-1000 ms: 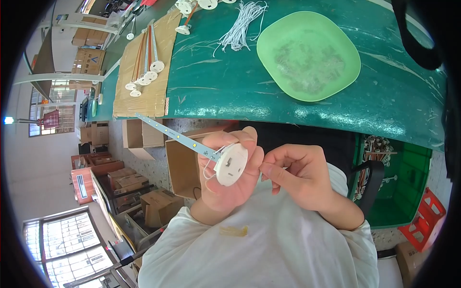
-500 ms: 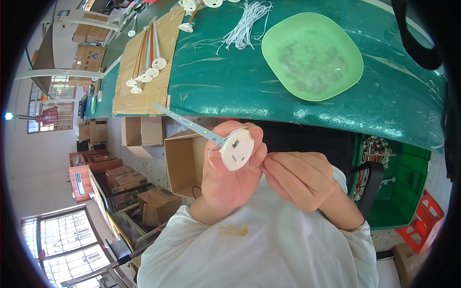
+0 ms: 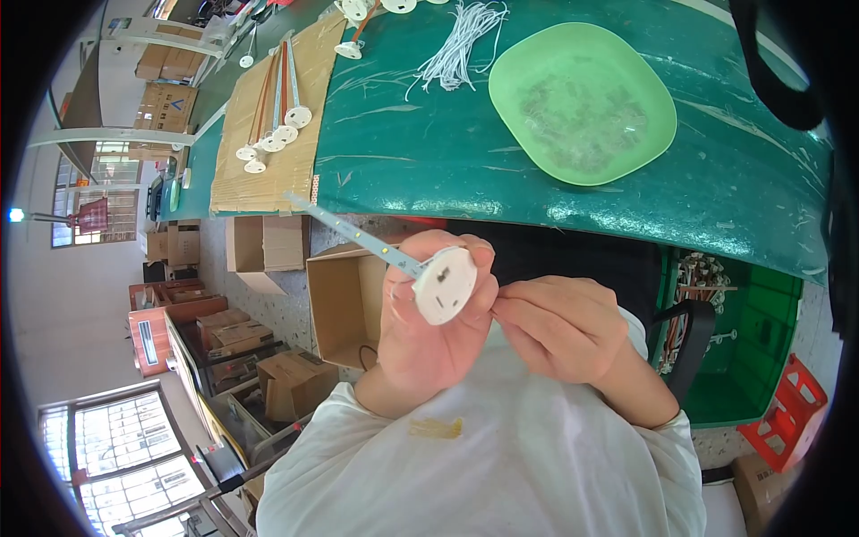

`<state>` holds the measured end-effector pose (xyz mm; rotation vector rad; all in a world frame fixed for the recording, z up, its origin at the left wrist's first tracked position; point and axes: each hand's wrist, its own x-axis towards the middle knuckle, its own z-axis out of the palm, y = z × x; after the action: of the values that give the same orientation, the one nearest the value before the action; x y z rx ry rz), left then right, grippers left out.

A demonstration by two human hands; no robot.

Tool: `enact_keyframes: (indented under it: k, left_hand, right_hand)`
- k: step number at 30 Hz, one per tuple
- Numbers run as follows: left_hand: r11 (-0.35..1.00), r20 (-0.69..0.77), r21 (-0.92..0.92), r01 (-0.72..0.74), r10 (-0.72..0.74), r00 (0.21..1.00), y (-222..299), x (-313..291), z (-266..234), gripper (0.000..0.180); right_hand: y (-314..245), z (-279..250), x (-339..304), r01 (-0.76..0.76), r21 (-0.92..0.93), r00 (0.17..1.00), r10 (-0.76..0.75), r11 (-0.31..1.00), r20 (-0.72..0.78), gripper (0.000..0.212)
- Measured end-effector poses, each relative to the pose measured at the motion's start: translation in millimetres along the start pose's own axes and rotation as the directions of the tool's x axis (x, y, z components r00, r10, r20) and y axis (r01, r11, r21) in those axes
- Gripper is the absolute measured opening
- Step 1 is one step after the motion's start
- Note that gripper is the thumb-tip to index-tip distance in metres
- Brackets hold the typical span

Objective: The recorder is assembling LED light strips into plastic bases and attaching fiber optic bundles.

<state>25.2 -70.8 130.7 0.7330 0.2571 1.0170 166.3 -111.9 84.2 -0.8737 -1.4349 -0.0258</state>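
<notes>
My left hand (image 3: 428, 345) is closed around an LED strip (image 3: 361, 238) that has a white round base (image 3: 447, 285) at its end. The slotted face of that base is turned up toward me, while the narrow strip with small yellow LEDs points away to the upper left. A thin white wire lies beside the joint of strip and base. My right hand (image 3: 565, 329) is pinched close against the left fingertips, just right of the base. What its thumb and fingers grip is too small or hidden to see.
Beyond my hands is a green-topped table (image 3: 403, 179) with a light green bowl (image 3: 658, 134) of small clear pieces. A bundle of white wires (image 3: 456, 49) lies left of it. Similar LED strips rest on cardboard (image 3: 228, 183). A green crate (image 3: 743, 358) stands at right.
The base and strip have shifted slightly right and tilted a little in my left hand. My right hand has moved slightly up and right, still pinched.
</notes>
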Motion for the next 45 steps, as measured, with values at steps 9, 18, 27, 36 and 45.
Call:
enact_keyframes:
  k: [9,18,27,36,45]
  left_hand:
    - [0.982,0.201,-0.136,0.133,-0.104,0.974,-4.2,-0.2,-9.8,0.050]
    - [1.000,0.212,0.010,-0.020,0.018,0.977,-12.4,-9.7,-12.6,0.058]
    - [0.999,0.212,0.038,-0.023,0.014,0.977,-11.6,-14.9,-15.5,0.057]
    - [0.978,0.214,0.187,-0.097,0.056,0.975,-12.6,-15.1,-17.5,0.061]
    - [0.987,0.019,0.070,0.145,-0.147,0.989,-2.9,-32.2,-19.9,0.058]
  right_hand:
    - [-5.1,-10.5,-0.2,0.047,0.063,0.994,-0.052,0.997,0.091,0.019]
    - [-30.2,-18.6,26.0,-0.154,0.061,0.988,0.155,0.986,-0.010,0.013]
    - [-31.2,-16.2,21.6,-0.210,0.113,0.976,0.216,0.971,-0.035,0.012]
    - [-37.9,-11.0,17.1,-0.164,-0.025,0.985,0.162,0.986,-0.053,0.017]
    - [-42.8,-7.1,18.6,-0.180,-0.005,0.982,0.179,0.984,-0.066,0.020]
